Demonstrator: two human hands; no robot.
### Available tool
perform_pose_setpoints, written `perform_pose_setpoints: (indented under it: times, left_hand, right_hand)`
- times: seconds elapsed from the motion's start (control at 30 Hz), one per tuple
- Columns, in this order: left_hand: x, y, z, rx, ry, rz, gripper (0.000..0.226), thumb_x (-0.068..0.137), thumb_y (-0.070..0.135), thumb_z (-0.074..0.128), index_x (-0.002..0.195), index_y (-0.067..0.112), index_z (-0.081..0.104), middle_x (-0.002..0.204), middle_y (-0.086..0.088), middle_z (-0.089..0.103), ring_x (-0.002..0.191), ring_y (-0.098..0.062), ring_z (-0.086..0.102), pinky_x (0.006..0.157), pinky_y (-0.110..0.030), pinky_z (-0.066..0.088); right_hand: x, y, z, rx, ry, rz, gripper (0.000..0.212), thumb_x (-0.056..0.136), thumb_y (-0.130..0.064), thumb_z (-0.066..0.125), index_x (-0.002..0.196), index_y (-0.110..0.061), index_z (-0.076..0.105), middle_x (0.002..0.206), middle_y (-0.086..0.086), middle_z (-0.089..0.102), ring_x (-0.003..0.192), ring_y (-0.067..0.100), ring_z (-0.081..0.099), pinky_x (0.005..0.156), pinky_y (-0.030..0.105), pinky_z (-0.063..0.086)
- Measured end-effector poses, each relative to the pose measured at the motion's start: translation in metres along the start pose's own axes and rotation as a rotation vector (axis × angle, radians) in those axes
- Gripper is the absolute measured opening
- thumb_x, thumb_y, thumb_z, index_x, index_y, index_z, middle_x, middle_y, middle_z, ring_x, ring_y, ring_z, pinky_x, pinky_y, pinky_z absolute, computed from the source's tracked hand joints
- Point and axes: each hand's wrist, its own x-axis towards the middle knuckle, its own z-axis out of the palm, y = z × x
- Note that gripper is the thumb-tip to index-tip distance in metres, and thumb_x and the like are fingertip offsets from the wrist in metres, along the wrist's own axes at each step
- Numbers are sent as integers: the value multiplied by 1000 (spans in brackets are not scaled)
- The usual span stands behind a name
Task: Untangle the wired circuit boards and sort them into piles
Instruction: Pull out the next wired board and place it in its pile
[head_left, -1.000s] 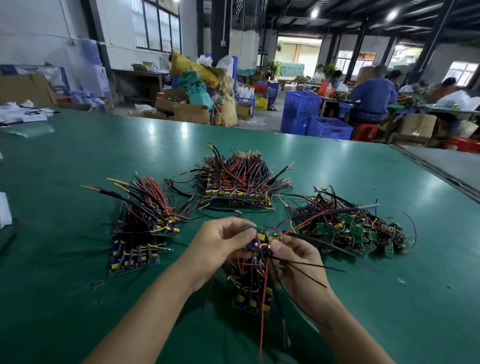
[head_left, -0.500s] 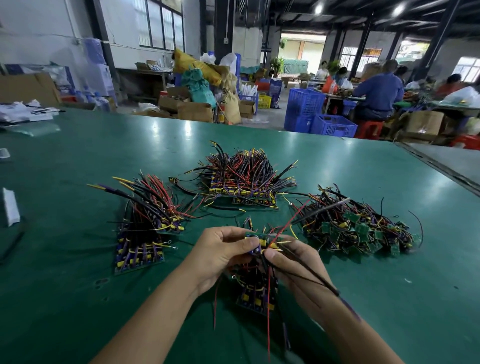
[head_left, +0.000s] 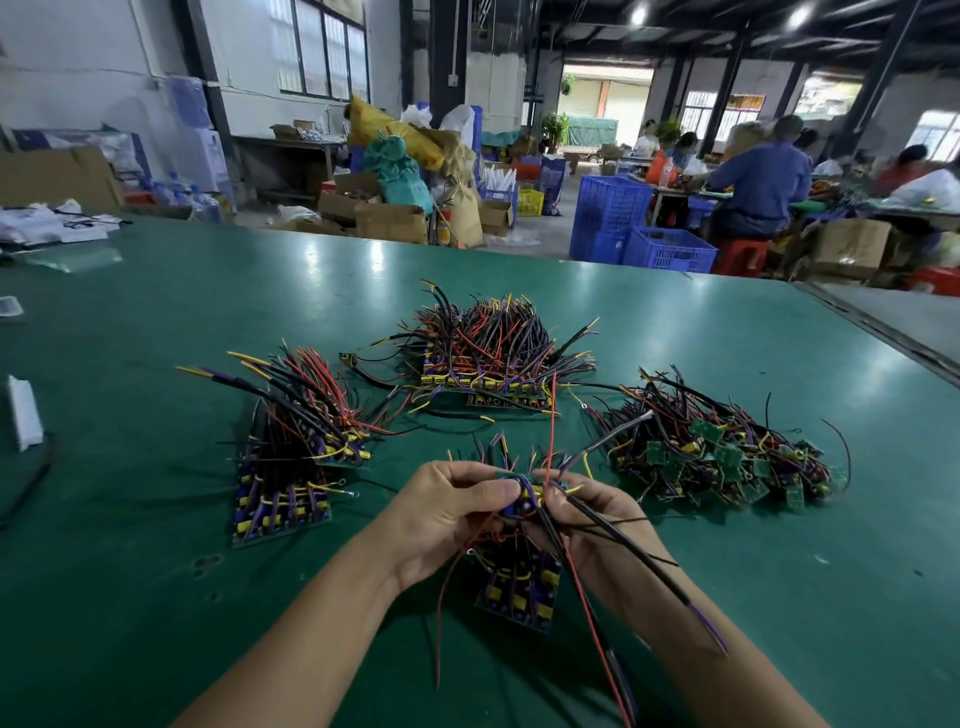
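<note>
Both hands meet over the near middle of the green table (head_left: 130, 597). My left hand (head_left: 447, 514) and my right hand (head_left: 597, 525) pinch one small wired circuit board (head_left: 522, 499) between the fingertips; its red, black and purple wires trail down over my right wrist. Under the hands lies a short stack of boards (head_left: 519, 587). A neat stack with wires fanned upward (head_left: 291, 457) sits to the left. A second sorted pile (head_left: 488, 358) lies behind. A tangled heap of green boards (head_left: 722, 457) lies to the right.
A white plastic piece (head_left: 23, 413) lies at the table's left edge, papers and bags (head_left: 47, 226) at the far left corner. Beyond the table stand blue crates (head_left: 639, 234), cardboard boxes and seated workers (head_left: 758, 182). A seam (head_left: 883, 332) marks the table's right side.
The held board has risen slightly and turned between my fingertips. Its long wires, which pointed up and right toward the tangled heap, now hang down over my right wrist.
</note>
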Motion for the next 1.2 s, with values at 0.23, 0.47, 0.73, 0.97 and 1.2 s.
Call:
perform_pose_setpoints:
  times: [0.23,0.47,0.73,0.97,1.2]
  left_hand:
    - [0,3,3,-23,35,24,15,66,15,74,78,7,76,77,-7,71,64,-14,66,60,-23,57]
    - [3,3,-3,79,242,188,14,85,12,66,98,12,70,74,2,67,66,-12,61,58,-23,53]
    - [5,-10,-13,1109,341,300,16,89,19,57,79,29,64,87,13,57,77,3,53,63,-8,36]
    - [-1,-9,5,916,424,677,22,84,36,62,99,23,69,91,11,67,87,-2,60,75,-15,46]
    - [-5,-11,16,562,91,321,13,78,28,75,86,18,75,78,2,70,75,-7,63,73,-17,49]
  right_hand:
    - [2,-6,-2,31,24,-20,28,76,-2,62,103,1,66,84,16,72,66,21,71,61,28,60]
    - [6,-13,-11,104,167,-77,27,76,-3,61,102,0,68,90,16,71,72,23,72,62,27,59]
    - [6,-20,-17,37,233,-108,19,75,-1,63,90,0,75,102,13,72,74,24,73,59,27,60]
    - [3,-14,-5,-115,181,-88,30,68,-7,69,97,0,68,81,12,72,65,17,69,57,21,56]
    - [-1,-11,-2,-409,157,-139,28,55,-14,80,81,-5,72,73,10,71,61,15,65,56,23,55]
